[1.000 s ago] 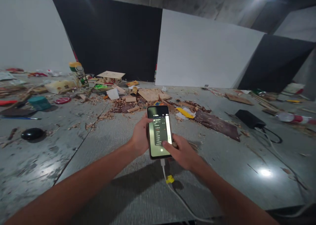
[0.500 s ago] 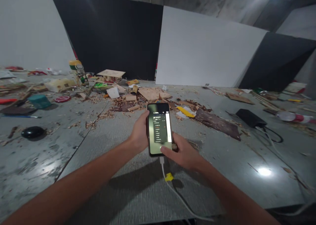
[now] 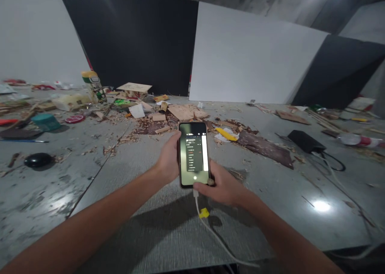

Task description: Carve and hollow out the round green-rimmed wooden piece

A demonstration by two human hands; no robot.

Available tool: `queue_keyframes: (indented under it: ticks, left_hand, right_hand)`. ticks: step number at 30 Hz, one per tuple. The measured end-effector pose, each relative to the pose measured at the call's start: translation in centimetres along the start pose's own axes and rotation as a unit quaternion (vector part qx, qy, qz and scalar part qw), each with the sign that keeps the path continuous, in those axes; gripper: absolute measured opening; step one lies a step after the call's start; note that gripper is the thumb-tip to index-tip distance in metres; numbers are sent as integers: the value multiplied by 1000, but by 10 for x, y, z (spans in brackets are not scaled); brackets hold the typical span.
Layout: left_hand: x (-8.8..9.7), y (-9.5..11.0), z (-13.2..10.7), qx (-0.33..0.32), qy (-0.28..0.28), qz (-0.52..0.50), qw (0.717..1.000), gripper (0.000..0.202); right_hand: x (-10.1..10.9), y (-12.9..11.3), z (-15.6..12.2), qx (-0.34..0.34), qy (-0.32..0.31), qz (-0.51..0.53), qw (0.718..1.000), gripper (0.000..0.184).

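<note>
A smartphone (image 3: 195, 153) with a lit screen is held upright between both hands, above the grey table. My left hand (image 3: 169, 158) grips its left edge, thumb along the side, the other fingers hidden behind it. Around the lower right corner is my right hand (image 3: 224, 183), its thumb at the bottom edge just below the white round button on the screen. A white charging cable (image 3: 207, 228) runs from the phone's bottom down to the table's front edge. A small yellow piece (image 3: 204, 213) sits by the cable.
Wood chips and scraps (image 3: 186, 112) lie beyond the phone. To the right are a brown bark-like strip (image 3: 264, 149), a black power bank (image 3: 306, 141) and a plastic bottle (image 3: 359, 141). A black mouse (image 3: 38, 160), a teal object (image 3: 45, 122) and a spray can (image 3: 95, 86) stand left.
My right thumb has slid down off the round button to the phone's bottom edge. The phone stays in both hands, and the view has shifted slightly.
</note>
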State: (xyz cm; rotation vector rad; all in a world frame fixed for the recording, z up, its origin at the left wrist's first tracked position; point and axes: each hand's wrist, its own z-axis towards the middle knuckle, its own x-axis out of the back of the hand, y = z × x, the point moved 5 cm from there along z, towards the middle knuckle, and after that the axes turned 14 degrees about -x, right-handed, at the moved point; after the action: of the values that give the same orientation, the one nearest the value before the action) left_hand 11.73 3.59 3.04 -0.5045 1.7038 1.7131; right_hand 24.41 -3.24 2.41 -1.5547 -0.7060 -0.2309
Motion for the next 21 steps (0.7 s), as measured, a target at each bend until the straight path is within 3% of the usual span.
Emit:
queue_keyframes:
  ticks: [3,8,21]
  left_hand:
    - [0,0,1,-7,1,0,1000,28]
    - [-3,1,-2,4,-9,3,1000,30]
    - [-1,1,-2,10,1,-2,1000,30]
  right_hand:
    - [1,-2,-1,5,8,10,1000,37]
    - [3,-3,-2,4,3,21,1000,42]
    - [4,0,-1,-38,32,-17,999,33]
